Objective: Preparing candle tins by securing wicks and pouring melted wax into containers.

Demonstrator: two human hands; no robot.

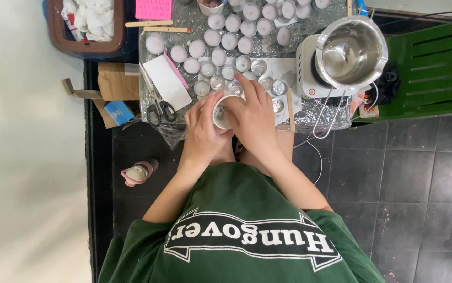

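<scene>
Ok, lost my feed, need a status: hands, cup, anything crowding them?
Left hand and right hand both grip the small white cup. Cup off the table. Empty tins close ahead, scissors left.

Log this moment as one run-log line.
left hand: grips white cup | right hand: on cup | near: small tins, scissors, steel pot

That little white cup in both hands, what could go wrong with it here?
The white cup, held between left hand and right hand, hovers over packed small metal cups; a slip might knock several over. The steel pot on its small heater sits close to the right arm; its cable could snag.
</scene>
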